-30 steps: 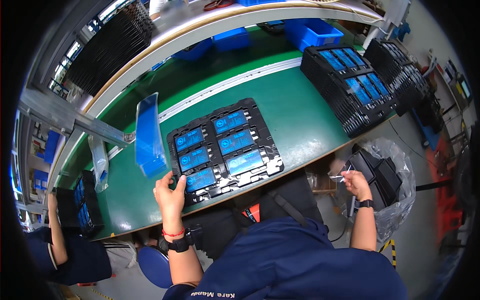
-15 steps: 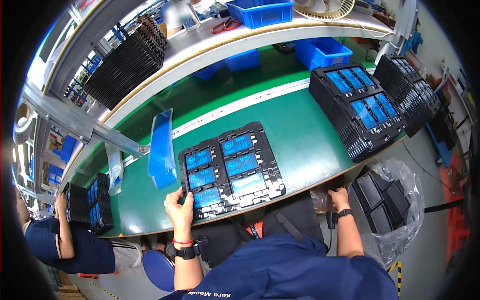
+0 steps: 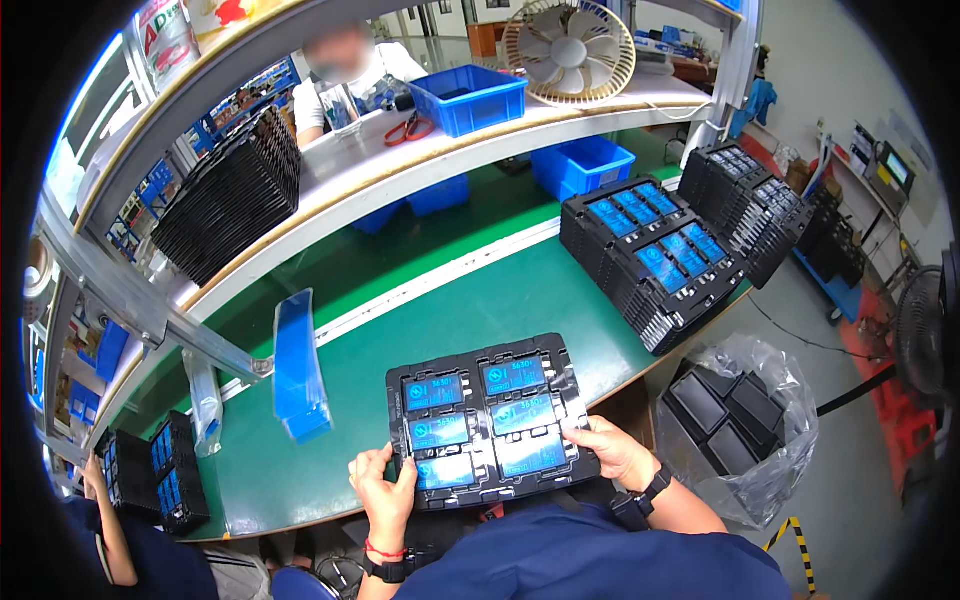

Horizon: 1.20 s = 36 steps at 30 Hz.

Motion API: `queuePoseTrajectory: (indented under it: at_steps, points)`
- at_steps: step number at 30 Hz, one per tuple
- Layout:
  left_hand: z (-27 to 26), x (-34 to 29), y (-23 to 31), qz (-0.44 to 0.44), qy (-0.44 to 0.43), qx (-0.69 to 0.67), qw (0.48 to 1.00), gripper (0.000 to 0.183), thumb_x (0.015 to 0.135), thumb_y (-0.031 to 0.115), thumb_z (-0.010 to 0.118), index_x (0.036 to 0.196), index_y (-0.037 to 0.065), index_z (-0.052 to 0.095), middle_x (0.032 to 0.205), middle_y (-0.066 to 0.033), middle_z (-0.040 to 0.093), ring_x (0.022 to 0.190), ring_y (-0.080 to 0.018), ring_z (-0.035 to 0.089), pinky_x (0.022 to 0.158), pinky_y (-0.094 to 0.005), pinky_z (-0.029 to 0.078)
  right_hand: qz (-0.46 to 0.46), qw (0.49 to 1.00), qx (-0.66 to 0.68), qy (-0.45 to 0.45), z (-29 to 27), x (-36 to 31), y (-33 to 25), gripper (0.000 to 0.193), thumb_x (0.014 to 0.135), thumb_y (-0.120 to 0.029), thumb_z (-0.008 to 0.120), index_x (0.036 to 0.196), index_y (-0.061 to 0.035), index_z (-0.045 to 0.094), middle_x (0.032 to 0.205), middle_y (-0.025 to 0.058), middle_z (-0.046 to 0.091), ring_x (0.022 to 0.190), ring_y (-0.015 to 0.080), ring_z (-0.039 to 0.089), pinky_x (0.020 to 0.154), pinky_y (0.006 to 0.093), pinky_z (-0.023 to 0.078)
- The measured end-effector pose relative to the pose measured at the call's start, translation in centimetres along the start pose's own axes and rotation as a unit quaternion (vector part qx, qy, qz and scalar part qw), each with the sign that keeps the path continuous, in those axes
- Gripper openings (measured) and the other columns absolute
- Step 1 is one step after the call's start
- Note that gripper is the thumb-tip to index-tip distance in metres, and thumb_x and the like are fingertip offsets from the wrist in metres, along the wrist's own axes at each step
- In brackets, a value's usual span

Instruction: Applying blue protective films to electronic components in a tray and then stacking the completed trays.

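Note:
A black plastic tray (image 3: pixel 478 428) with moulded pockets is at the near edge of the green table. Flat rectangular pieces under shiny blue film (image 3: pixel 522 415) fill its pockets in two columns; glare whitens the nearest ones. At the tray's left side, my left hand (image 3: pixel 382 490) grips the rim between thumb and fingers. My right hand (image 3: pixel 622 457) grips the opposite side, its thumb over the top near a lower blue piece and its other fingers partly hidden beneath.
Stacked black trays (image 3: pixel 650 255) with blue pieces stand at the far right. A clear bag of black trays (image 3: pixel 735 420) sits below the table's right end. Blue plastic strips (image 3: pixel 297 365) lie left. A shelf (image 3: pixel 400 160) spans the back; a co-worker's arm (image 3: pixel 112 525) is at left.
My right hand has come up from below the table edge and taken hold of the tray's right side. The tray has shifted toward me, and the view has tilted up.

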State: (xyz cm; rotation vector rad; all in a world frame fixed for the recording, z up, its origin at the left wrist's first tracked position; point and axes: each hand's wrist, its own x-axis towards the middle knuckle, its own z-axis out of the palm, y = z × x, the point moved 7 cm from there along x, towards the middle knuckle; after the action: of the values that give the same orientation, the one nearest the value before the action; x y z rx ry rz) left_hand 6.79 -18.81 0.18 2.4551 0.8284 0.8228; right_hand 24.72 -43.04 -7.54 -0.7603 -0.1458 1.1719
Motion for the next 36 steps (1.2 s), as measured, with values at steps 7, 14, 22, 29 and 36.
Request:
queuePoseTrajectory:
  at_steps: [7, 14, 22, 29, 36]
  points:
    - [0.4, 1.2, 0.8, 0.025, -0.054, -0.082, 0.995, 0.030, 0.071, 0.010, 0.072, 0.098, 0.000, 0.066, 0.084, -0.0088, 0.058, 0.085, -0.0235, 0.051, 0.080, -0.0352, 0.041, -0.099, 0.987, -0.126, 0.022, 2.5, -2.5, -3.7, 0.035, 0.083, -0.012, 0.063, 0.112, 0.0051, 0.057, 0.104, 0.0091, 0.064, 0.092, 0.0144, 0.061, 0.081, 0.0275, 0.048]
    - [1.7, 3.0, 1.4, -0.067, -0.013, -0.372, 0.926, 0.019, 0.087, 0.008, 0.059, 0.103, -0.001, 0.064, 0.088, -0.0034, 0.057, 0.080, -0.0101, 0.051, 0.072, -0.0219, 0.042, -0.259, 0.946, -0.156, 0.118, 4.5, -7.1, -11.1, 0.030, 0.075, -0.016, 0.066, 0.095, 0.0053, 0.061, 0.083, 0.0072, 0.065, 0.073, 0.0143, 0.062, 0.068, 0.0261, 0.049]
    - [2.0, 2.9, -0.5, -0.024, -0.009, -0.247, 0.969, 0.007, 0.082, 0.006, 0.063, 0.083, 0.000, 0.064, 0.080, -0.0075, 0.060, 0.073, -0.0153, 0.053, 0.063, -0.0265, 0.043, -0.455, 0.867, -0.061, 0.195, -0.6, -10.4, -17.3, 0.024, 0.082, -0.005, 0.057, 0.104, 0.0024, 0.058, 0.093, 0.0085, 0.064, 0.077, 0.0165, 0.063, 0.070, 0.0292, 0.053]
    - [1.5, 2.8, 1.4, 0.070, -0.014, -0.147, 0.987, 0.004, 0.077, 0.006, 0.064, 0.077, 0.002, 0.063, 0.078, -0.0100, 0.062, 0.077, -0.0254, 0.056, 0.072, -0.0342, 0.043, -0.528, 0.799, -0.045, 0.285, -6.9, -9.6, -18.8, 0.019, 0.088, -0.010, 0.056, 0.105, -0.0020, 0.058, 0.094, 0.0052, 0.065, 0.077, 0.0153, 0.064, 0.069, 0.0286, 0.054]
    - [1.9, 3.0, 1.8, 0.077, -0.024, -0.120, 0.989, 0.003, 0.075, 0.005, 0.065, 0.076, 0.003, 0.063, 0.077, -0.0095, 0.062, 0.078, -0.0259, 0.056, 0.072, -0.0346, 0.043, -0.532, 0.700, -0.144, 0.454, -7.6, -8.2, -18.9, 0.028, 0.090, -0.013, 0.054, 0.114, 0.0000, 0.054, 0.107, 0.0045, 0.060, 0.094, 0.0143, 0.056, 0.086, 0.0282, 0.042]
